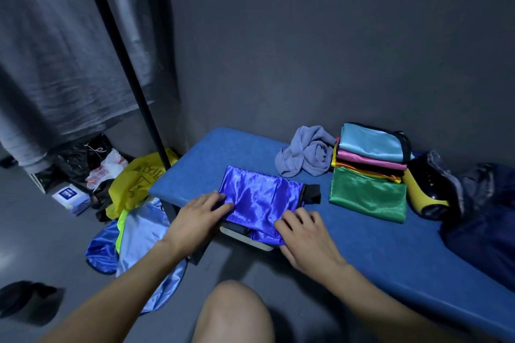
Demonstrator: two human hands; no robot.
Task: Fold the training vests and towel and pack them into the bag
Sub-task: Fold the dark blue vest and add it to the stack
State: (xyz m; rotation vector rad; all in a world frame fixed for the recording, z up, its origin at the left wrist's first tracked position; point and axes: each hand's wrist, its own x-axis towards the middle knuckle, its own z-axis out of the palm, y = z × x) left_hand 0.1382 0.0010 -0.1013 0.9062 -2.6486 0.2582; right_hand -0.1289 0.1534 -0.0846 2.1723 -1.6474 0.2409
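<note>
floor at far left held clutter: plastic bags (103, 167), a yellow bag (133, 184), and unfolded vests (139, 239) in blue and pale blue heaped below the bed's (362, 245) corner. left hand (195, 217) lay flat, fingers spread, pressing the left edge of the blue satin vest (259, 200) on the mattress. right hand (303, 234) pressed the vest's near right edge, fingers extended; neither grip pinched cloth as far as could be seen. vest sat half-folded, its near end overhanging the bed edge. beyond it lay the grey towel (306, 154), crumpled and unfolded, then the folded stack (370, 167) with a green vest lowest in front. dark bag (451, 184) at far right. risk: satin was slick, so the fold could slide open or slip off the edge once pressure lifted.
</note>
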